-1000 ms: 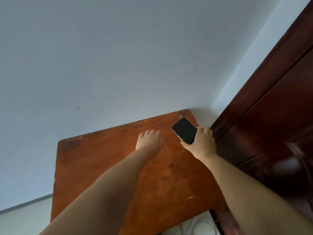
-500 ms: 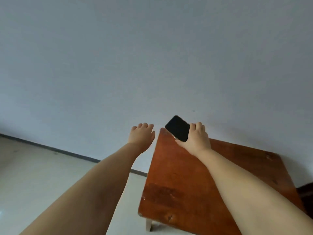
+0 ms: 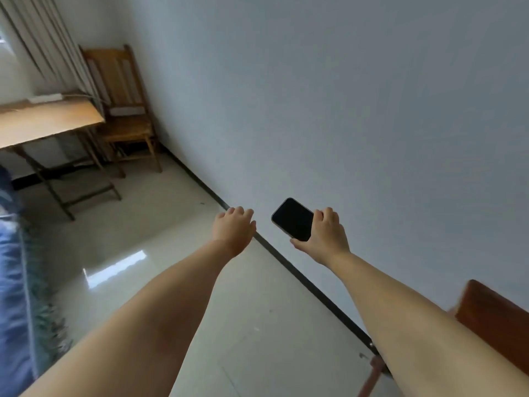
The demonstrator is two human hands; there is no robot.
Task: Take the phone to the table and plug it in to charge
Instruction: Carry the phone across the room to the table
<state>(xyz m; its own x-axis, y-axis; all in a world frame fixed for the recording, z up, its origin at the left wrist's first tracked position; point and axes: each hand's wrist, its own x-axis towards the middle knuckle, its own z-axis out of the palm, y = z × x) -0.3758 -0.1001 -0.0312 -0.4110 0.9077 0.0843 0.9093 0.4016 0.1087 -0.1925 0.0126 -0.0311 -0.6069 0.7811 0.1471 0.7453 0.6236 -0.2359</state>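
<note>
A black phone (image 3: pixel 292 219) with a dark screen is held out in the air in front of the pale wall, gripped at its near right edge by my right hand (image 3: pixel 326 236). My left hand (image 3: pixel 234 231) is stretched forward beside it, palm down, holding nothing, fingers loosely curled. A light wooden table (image 3: pixel 48 120) stands at the far left by the curtain, with a white power strip (image 3: pixel 45 97) lying on its back edge. No charging cable can be made out.
A wooden chair (image 3: pixel 123 110) stands against the wall just right of the table. A blue patterned fabric (image 3: pixel 17 282) fills the left edge. The reddish-brown small table (image 3: pixel 498 313) sits at the lower right. Glossy tiled floor (image 3: pixel 160 253) lies between.
The view has swung left, away from the reddish-brown table and toward the room. The phone has gone with my right hand, off that table. The light table and chair came into view.
</note>
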